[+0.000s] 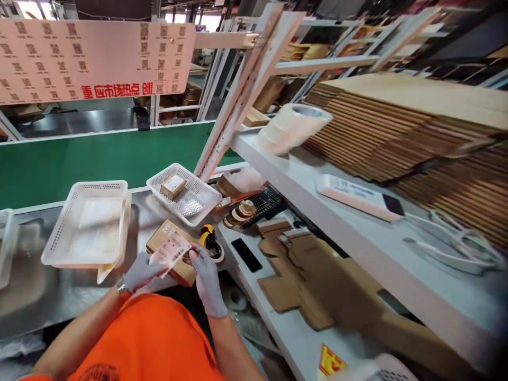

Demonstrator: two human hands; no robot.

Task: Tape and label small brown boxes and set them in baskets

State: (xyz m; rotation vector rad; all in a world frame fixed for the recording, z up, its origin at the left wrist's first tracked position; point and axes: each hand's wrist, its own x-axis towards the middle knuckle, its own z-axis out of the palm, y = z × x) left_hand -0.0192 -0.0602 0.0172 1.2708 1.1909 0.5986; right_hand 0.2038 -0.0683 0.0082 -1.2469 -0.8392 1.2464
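Note:
Between my two gloved hands is a printed label (173, 251) with barcodes on it. My left hand (142, 272) pinches its lower left end, while my right hand (207, 279) grips the upper right end. Just beneath the label a brown cardboard box (161, 236) rests on the metal bench, partly covered by the label and my hands. A yellow and black tape dispenser (210, 242) lies right beside my right hand. Beyond the box stands a white perforated basket (198, 194) with a small labelled carton (173, 185) inside.
Stacked white baskets (85, 225) stand on the left. A phone (246, 255), flat cardboard (301, 264) and a dark keyboard (264, 205) lie to the right. Above them a shelf carries tape rolls (291, 127), a power strip (357, 196) and stacked cardboard (381, 137). A green conveyor belt (79, 164) runs behind.

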